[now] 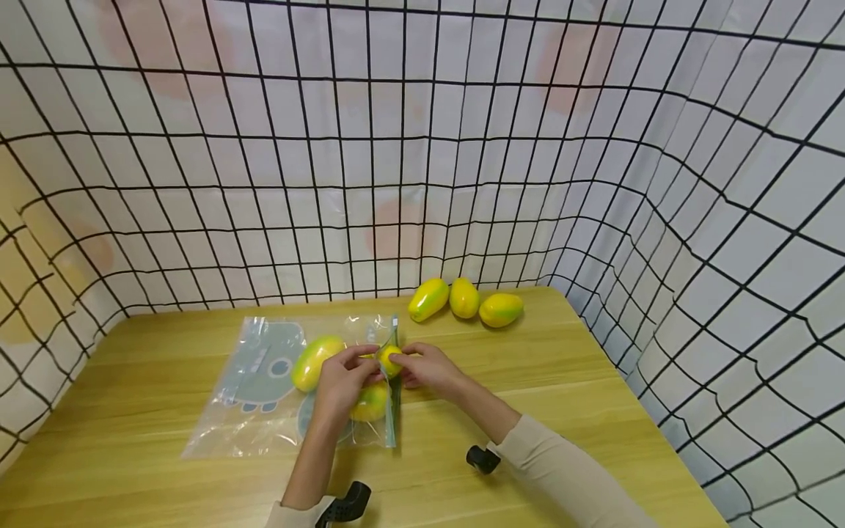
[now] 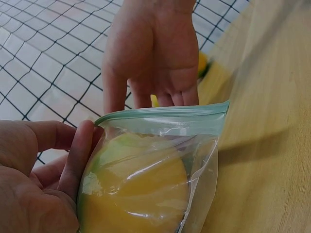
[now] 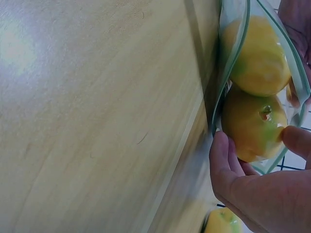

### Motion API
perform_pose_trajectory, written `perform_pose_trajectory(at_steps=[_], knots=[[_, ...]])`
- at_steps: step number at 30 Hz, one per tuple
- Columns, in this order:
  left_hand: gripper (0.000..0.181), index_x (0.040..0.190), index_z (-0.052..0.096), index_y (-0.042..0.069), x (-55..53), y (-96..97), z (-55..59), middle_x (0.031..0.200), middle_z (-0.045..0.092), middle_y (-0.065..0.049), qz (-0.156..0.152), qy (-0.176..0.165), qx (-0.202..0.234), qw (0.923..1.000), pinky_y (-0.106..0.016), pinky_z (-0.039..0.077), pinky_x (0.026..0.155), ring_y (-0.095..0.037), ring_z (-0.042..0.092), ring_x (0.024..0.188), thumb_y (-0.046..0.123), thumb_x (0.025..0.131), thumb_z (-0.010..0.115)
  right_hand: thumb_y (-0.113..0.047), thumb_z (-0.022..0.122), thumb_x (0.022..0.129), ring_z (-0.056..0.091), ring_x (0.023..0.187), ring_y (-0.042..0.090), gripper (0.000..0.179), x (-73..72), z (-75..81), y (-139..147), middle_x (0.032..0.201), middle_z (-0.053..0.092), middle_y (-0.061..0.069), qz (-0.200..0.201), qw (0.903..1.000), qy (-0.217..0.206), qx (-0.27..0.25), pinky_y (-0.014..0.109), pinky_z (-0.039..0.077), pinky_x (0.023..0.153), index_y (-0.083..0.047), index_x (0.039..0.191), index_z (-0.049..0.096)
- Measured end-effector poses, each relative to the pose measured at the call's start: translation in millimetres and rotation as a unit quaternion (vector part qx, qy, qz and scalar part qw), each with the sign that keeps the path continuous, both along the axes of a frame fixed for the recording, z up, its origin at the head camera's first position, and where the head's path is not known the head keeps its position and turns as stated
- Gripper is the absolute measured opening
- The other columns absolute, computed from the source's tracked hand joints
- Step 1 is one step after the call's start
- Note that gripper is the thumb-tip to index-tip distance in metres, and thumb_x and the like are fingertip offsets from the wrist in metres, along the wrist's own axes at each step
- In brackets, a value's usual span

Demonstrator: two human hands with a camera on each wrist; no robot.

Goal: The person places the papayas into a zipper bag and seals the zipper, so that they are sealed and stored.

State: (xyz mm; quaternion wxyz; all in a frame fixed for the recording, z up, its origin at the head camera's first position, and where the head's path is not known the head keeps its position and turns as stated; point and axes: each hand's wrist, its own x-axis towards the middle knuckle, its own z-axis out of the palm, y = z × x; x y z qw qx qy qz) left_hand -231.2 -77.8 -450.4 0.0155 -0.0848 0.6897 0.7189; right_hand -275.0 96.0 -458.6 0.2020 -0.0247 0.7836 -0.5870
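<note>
Mango (image 1: 388,366) is gripped by the right hand (image 1: 432,371), fingers curled; the left hand (image 1: 342,379) pinches the bag (image 1: 264,370). If that pinch slipped, the sagging mouth (image 1: 391,431) could snag the mango.

Bag (image 1: 257,374) w/ mangoes (image 1: 318,362) inside on tbl (image 1: 528,389), 3 loose mangoes (image 1: 464,298) behind to R, nr mesh (image 1: 404,81).

Six mangoes (image 1: 465,298) (three loose), one clear bag (image 1: 273,385).

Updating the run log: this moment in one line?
left hand grips bag edge | right hand holds fruit at bag mouth | three fruits on table
</note>
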Motion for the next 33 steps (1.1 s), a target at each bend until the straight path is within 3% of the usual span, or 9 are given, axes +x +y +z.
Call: perform_pose_trajectory(at_steps=[10,25,33], knots=[[0.027,0.118,0.072,0.001,-1.2,1.5,-1.8,0.091,0.071,-0.012,0.000,-0.001,0.001,1.0000,-0.024,0.063,0.068,-0.014,0.073,0.070,0.004,0.092,0.068,-0.026,0.059,0.103,0.068,0.097,0.025,0.041,1.9,3.7,-1.7,0.109,0.069,0.014,-0.005,0.9999,-0.001,-0.011,0.040,0.062,0.089,0.000,0.134,0.056],[0.027,0.118,0.072,0.000,-0.4,0.1,-4.3,0.091,0.071,-0.012,0.002,0.001,-0.001,1.0000,-0.024,0.063,0.069,-0.014,0.073,0.072,0.003,0.092,0.067,-0.024,0.055,0.104,0.069,0.096,0.027,0.042,2.9,-0.2,-5.3,0.110,0.069,0.018,0.009,0.9998,-0.006,-0.016,0.041,0.061,0.089,0.001,0.138,0.053],[0.027,0.118,0.073,0.000,-1.9,0.5,-3.5,0.090,0.071,-0.011,0.001,0.009,0.009,0.9999,-0.024,0.063,0.069,-0.014,0.073,0.071,0.002,0.092,0.067,-0.023,0.062,0.100,0.069,0.094,0.021,0.037,0.6,0.9,-9.1,0.109,0.070,0.014,-0.027,0.9990,0.005,-0.035,0.041,0.061,0.091,-0.001,0.129,0.060]])
